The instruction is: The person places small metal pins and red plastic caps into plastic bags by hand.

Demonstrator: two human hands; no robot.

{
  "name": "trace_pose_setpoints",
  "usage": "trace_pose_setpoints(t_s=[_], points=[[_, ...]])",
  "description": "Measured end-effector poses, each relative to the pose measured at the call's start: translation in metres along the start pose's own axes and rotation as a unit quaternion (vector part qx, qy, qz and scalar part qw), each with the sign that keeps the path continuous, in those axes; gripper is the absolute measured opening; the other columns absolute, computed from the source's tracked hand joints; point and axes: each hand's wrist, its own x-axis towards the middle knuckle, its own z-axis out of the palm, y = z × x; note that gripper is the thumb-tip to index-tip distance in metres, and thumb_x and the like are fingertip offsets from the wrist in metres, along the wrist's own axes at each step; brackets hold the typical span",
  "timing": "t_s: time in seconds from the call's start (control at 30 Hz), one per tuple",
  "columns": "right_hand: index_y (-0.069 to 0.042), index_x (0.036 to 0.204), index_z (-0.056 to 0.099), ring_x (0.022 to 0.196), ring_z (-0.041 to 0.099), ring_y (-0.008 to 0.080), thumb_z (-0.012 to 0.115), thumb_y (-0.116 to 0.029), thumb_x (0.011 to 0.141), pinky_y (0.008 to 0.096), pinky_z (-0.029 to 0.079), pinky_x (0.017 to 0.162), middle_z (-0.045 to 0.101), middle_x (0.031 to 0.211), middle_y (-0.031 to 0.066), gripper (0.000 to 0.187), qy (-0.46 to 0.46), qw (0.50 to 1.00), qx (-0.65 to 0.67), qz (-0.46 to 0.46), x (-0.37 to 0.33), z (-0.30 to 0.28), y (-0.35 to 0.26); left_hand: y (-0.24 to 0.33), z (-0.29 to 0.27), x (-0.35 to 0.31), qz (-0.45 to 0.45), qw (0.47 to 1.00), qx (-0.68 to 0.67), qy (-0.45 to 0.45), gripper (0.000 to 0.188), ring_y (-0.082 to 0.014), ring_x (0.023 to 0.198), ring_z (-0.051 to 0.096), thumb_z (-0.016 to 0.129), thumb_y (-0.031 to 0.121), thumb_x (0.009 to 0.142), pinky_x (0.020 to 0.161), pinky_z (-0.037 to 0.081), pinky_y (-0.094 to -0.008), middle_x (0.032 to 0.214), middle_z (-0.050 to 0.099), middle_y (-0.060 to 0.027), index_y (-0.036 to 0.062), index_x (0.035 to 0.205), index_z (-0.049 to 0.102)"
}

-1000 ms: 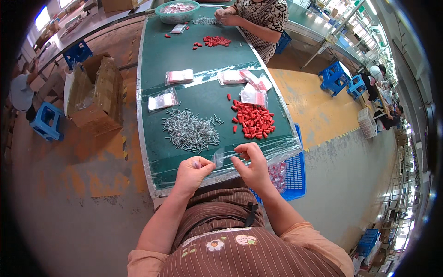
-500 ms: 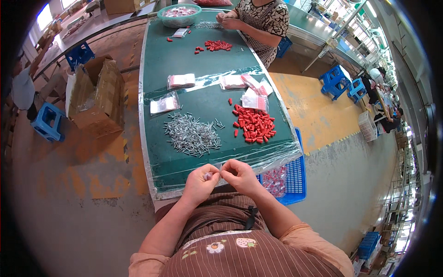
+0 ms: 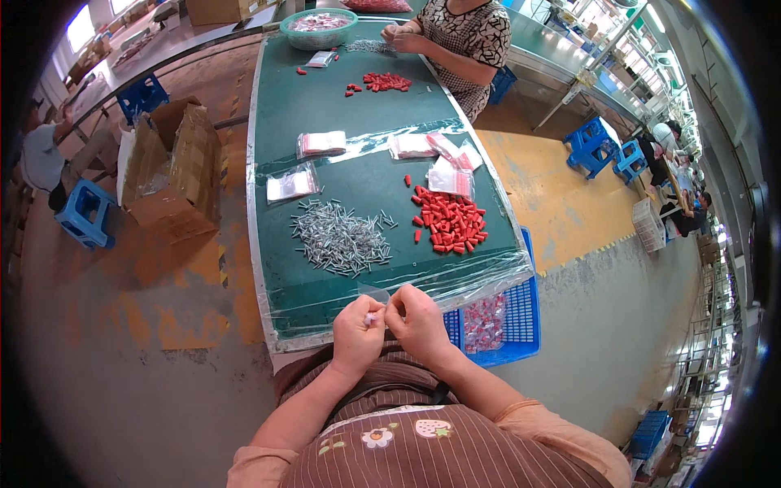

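Left hand (image 3: 356, 329) and right hand (image 3: 416, 319): pinching small clear bag (image 3: 373, 319) at table's (image 3: 325, 122) near edge; best pinched firmly, level.

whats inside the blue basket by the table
The blue basket beside the green table holds small clear bags with red pieces. Its left part is hidden behind the table edge and the right hand.

A long green surface (image 3: 325, 122) runs down a workshop with a worn concrete floor (image 3: 163, 342). Blue stools (image 3: 85, 213) and an open cardboard box (image 3: 171, 167) stand left. Daylight enters through a window (image 3: 80, 24).
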Motion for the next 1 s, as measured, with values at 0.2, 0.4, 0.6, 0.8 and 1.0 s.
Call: trace_pose_setpoints(t_s=[0.2, 0.4, 0.6, 0.8, 1.0], points=[[-0.001, 0.077, 0.052, 0.060, 0.056, 0.0233, 0.063, -0.008, 0.079, 0.0333, 0.044, 0.054, 0.057, 0.068, 0.0121, 0.013, -0.020, 0.997, 0.007, 0.071, 0.001, -0.007, 0.004, -0.001, 0.002, -0.003, -0.018, 0.999, -0.009, 0.028, 0.006, -0.0194, 0.057, 0.051, 0.060, 0.005, 0.081, 0.054, 0.042, -0.0309, 0.065, 0.054, -0.0108, 0.0021, 0.078, 0.056], [-0.001, 0.076, 0.050, 0.065, 0.055, 0.0327, 0.061, -0.012, 0.081, 0.0400, 0.043, 0.059, 0.054, 0.069, 0.0154, 0.016, -0.052, 0.992, 0.080, 0.078, 0.005, 0.001, -0.007, -0.023, 0.001, 0.005, -0.155, 0.980, -0.125, -0.027, 0.010, -0.0076, 0.058, 0.045, 0.058, 0.011, 0.088, 0.054, 0.040, -0.0248, 0.066, 0.055, -0.0014, 0.0021, 0.083, 0.057], [-0.002, 0.081, 0.057, 0.073, 0.058, 0.0344, 0.059, -0.015, 0.082, 0.0400, 0.046, 0.064, 0.058, 0.075, 0.0160, 0.013, -0.145, 0.988, 0.045, 0.042, 0.026, -0.003, 0.014, -0.025, -0.011, 0.010, -0.149, 0.978, -0.148, 0.023, 0.006, -0.0030, 0.064, 0.048, 0.055, 0.007, 0.090, 0.057, 0.040, -0.0193, 0.072, 0.059, 0.0008, 0.0018, 0.087, 0.058], [-0.002, 0.082, 0.060, 0.085, 0.058, 0.0332, 0.062, -0.019, 0.079, 0.0418, 0.048, 0.076, 0.060, 0.084, 0.0147, 0.017, 0.008, 0.974, -0.216, -0.065, 0.114, 0.000, 0.058, -0.018, -0.028, 0.015, -0.090, 0.994, 0.050, 0.031, 0.005, -0.0193, 0.059, 0.060, 0.063, 0.005, 0.080, 0.056, 0.046, -0.0295, 0.071, 0.063, -0.0113, 0.0007, 0.083, 0.063], [-0.001, 0.078, 0.061, 0.081, 0.061, 0.0328, 0.059, -0.012, 0.077, 0.0413, 0.051, 0.073, 0.062, 0.083, 0.0169, 0.012, -0.050, 0.931, -0.356, -0.059, 0.150, 0.018, 0.080, -0.009, -0.035, 0.016, -0.032, 0.995, 0.083, 0.053, 0.005, -0.0287, 0.065, 0.061, 0.064, 0.005, 0.076, 0.059, 0.047, -0.0346, 0.073, 0.063, -0.0151, 0.0002, 0.078, 0.064]])
